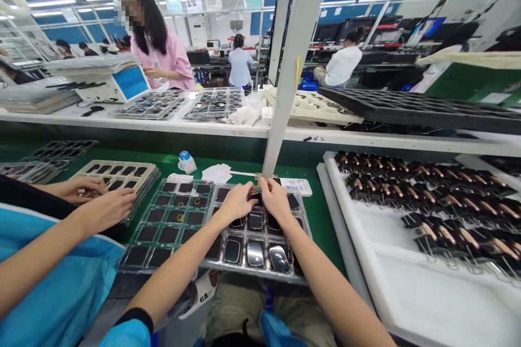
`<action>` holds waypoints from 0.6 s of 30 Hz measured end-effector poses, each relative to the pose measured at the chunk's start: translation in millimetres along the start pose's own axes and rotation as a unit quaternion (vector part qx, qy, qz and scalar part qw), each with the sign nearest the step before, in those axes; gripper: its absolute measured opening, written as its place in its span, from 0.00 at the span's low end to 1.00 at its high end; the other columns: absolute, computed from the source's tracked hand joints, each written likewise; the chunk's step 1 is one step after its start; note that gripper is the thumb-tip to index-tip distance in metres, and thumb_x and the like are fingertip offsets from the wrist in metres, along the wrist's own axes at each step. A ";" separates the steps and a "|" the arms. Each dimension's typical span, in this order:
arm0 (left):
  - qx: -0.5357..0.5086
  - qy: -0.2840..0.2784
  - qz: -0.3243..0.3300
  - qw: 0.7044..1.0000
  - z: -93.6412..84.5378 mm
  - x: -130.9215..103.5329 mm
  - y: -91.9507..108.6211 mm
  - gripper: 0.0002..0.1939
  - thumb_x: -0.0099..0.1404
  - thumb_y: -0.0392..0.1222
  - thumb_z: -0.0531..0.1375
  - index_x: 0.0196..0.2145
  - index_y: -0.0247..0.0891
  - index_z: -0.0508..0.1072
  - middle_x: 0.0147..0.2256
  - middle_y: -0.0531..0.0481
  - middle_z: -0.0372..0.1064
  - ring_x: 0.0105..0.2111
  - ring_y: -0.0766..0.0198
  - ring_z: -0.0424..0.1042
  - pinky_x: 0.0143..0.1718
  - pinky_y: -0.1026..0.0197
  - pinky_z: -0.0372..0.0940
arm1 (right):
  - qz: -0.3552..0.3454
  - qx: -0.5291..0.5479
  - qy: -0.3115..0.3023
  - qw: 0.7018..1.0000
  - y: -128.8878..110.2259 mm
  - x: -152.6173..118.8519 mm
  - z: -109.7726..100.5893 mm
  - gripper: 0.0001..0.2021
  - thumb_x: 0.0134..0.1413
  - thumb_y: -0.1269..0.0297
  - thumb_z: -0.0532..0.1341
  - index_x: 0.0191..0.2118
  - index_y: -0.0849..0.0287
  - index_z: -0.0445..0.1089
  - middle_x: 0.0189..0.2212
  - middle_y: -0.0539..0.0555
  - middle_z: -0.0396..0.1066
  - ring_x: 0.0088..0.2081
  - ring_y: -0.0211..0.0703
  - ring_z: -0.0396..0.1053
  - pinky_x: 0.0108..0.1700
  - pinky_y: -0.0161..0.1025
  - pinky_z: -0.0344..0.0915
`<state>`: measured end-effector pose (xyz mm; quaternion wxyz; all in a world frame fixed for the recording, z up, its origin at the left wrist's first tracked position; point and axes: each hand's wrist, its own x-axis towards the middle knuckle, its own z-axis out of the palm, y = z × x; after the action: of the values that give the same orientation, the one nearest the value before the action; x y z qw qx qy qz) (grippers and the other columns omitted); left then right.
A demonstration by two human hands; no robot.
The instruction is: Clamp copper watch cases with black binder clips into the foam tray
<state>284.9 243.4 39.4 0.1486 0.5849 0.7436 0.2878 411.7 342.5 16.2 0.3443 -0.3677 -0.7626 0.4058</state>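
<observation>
Over a clear plastic tray (260,274), my left hand (236,203) and my right hand (277,200) meet with fingers pinched together. Between their fingertips is a small dark watch piece (256,196), partly covered by the fingers. Square watch faces with thin metallic rims lie in the tray's compartments, among them one glossy watch face (255,254) and a slightly tilted one (279,258). To the left, a second clear tray (140,265) holds flat dark squares and a few thin yellow rings.
A co-worker's hands (106,209) reach over a beige tray (148,171) at left. At right, a white foam tray (407,276) carries rows of clipped parts (431,233). A white post (285,65) rises ahead beside a shelf edge (195,126). A blue-capped bottle (186,161) stands behind.
</observation>
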 end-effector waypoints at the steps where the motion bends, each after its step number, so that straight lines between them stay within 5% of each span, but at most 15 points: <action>1: -0.026 0.004 -0.009 1.000 -1.0 -1.6 -0.8 0.09 0.61 0.37 0.65 0.37 0.41 0.68 0.33 0.51 0.71 0.36 0.55 0.72 0.38 0.55 0.65 | 0.001 -0.008 -0.004 1.000 -0.8 -2.0 -0.3 0.22 0.69 0.44 0.51 0.28 0.53 0.61 0.22 0.49 0.66 0.27 0.47 0.63 0.33 0.40 0.52; 7: -0.295 0.033 -0.036 0.954 -8.5 -4.7 1.8 0.15 0.58 0.45 0.68 0.32 0.40 0.64 0.29 0.53 0.69 0.29 0.64 0.69 0.32 0.61 0.63 | -0.073 0.018 -0.098 0.992 -6.8 -10.1 3.0 0.18 0.70 0.47 0.52 0.34 0.54 0.63 0.26 0.49 0.69 0.29 0.46 0.67 0.35 0.39 0.55; 10: -0.290 0.038 -0.027 0.956 -7.2 0.2 6.5 0.15 0.56 0.45 0.70 0.31 0.39 0.66 0.29 0.53 0.69 0.28 0.65 0.67 0.32 0.61 0.62 | -0.077 0.059 -0.069 0.993 -7.5 -10.9 6.6 0.19 0.70 0.49 0.50 0.29 0.54 0.61 0.24 0.48 0.65 0.29 0.45 0.63 0.35 0.40 0.55; 14: -0.273 0.012 -0.039 0.961 -5.6 9.2 3.1 0.15 0.57 0.45 0.69 0.32 0.39 0.67 0.28 0.52 0.70 0.29 0.63 0.69 0.32 0.60 0.63 | 0.000 0.083 0.016 0.996 -5.0 -8.7 5.2 0.22 0.69 0.47 0.49 0.27 0.54 0.60 0.24 0.50 0.64 0.30 0.46 0.62 0.34 0.40 0.56; 18: -0.129 -0.026 0.002 0.991 -9.0 12.8 -9.4 0.09 0.64 0.44 0.65 0.36 0.40 0.68 0.34 0.49 0.73 0.33 0.59 0.72 0.35 0.58 0.66 | 0.063 0.126 0.090 0.986 -1.5 -5.1 -0.1 0.24 0.68 0.44 0.51 0.24 0.53 0.56 0.21 0.48 0.60 0.26 0.43 0.58 0.31 0.40 0.55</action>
<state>269.0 251.9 42.4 0.2417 0.5696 0.6952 0.3658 413.9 337.6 16.4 0.4286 -0.4039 -0.6468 0.4845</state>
